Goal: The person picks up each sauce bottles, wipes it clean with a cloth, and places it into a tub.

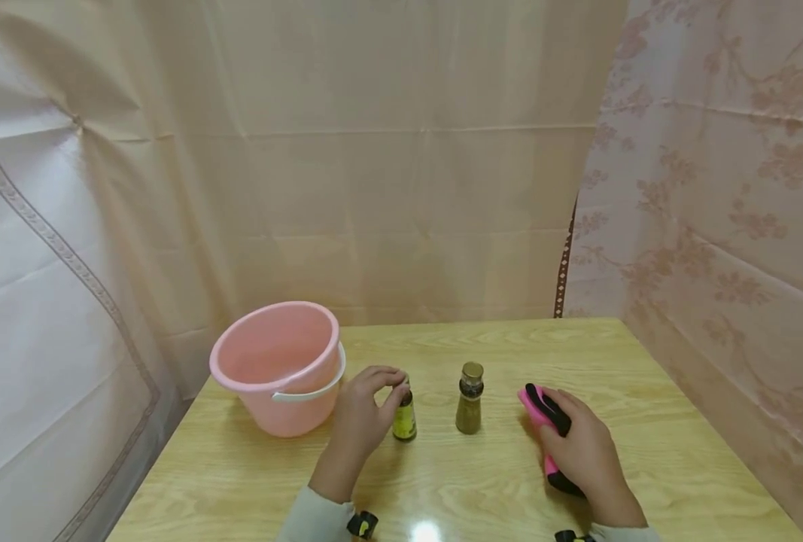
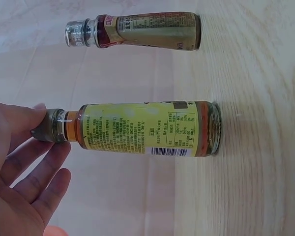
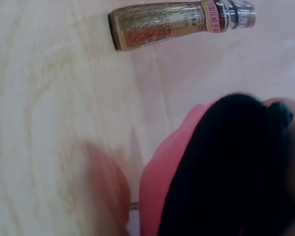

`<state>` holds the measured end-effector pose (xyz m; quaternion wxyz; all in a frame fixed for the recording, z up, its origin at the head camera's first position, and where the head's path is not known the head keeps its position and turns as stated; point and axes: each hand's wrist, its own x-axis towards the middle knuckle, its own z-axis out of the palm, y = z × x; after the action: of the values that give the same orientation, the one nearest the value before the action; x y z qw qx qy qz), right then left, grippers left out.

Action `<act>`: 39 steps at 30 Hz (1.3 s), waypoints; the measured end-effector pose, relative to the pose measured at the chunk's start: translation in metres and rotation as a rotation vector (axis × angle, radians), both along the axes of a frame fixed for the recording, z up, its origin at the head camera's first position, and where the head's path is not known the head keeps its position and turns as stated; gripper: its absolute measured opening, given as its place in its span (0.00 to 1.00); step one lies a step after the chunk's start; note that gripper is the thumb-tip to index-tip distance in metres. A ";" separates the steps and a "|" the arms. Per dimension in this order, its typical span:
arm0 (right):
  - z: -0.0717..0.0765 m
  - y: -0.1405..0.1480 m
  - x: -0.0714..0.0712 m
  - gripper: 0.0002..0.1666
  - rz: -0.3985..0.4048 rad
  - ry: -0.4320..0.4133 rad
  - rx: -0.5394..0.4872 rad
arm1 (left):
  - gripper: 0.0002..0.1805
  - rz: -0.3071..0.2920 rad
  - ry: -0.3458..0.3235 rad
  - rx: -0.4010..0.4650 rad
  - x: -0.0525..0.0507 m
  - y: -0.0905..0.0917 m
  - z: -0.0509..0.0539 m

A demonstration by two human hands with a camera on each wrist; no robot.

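Note:
By its cap, my left hand (image 1: pixel 363 410) holds a small glass bottle with a yellow-green label (image 1: pixel 405 418); thumb and fingers pinch the cap (image 2: pixel 48 126) in the left wrist view. That bottle stands upright on the wooden table (image 1: pixel 455 497). To its right is a second glass bottle (image 1: pixel 469 410), upright, with a gold cap and a brownish-gold label; neither hand touches it. My right hand (image 1: pixel 587 452) grips a long pink-and-black object (image 1: pixel 542 410) at the right side. In the right wrist view this object (image 3: pixel 221 172) is close and blurred, and its exact kind cannot be told.
A pink bucket (image 1: pixel 289 406) with a white handle (image 1: pixel 313 393) stands at the table's back left, close beside my left hand. Behind the table hangs a beige curtain (image 1: pixel 401 181), and a flowered cloth (image 1: pixel 733 196) runs along the right side.

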<state>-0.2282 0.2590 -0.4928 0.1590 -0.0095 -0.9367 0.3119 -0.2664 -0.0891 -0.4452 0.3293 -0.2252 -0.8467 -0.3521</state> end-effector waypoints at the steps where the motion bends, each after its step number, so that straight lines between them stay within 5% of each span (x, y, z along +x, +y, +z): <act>1: -0.001 0.001 0.000 0.35 0.000 0.018 -0.021 | 0.08 0.000 0.002 -0.004 0.001 0.000 -0.001; 12: -0.019 0.015 0.001 0.37 -0.026 0.150 -0.141 | 0.07 -0.029 0.043 0.013 0.011 -0.001 -0.006; 21: -0.015 0.003 0.009 0.34 -0.032 0.114 -0.219 | 0.07 -0.060 0.085 0.027 0.018 0.003 -0.012; 39: 0.001 -0.056 0.029 0.36 0.228 0.208 -0.493 | 0.09 -0.045 0.183 0.008 0.028 0.007 -0.017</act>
<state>-0.1991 0.2027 -0.4920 0.2107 0.0896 -0.8062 0.5455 -0.2379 -0.0822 -0.4624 0.3981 -0.2742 -0.8064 -0.3406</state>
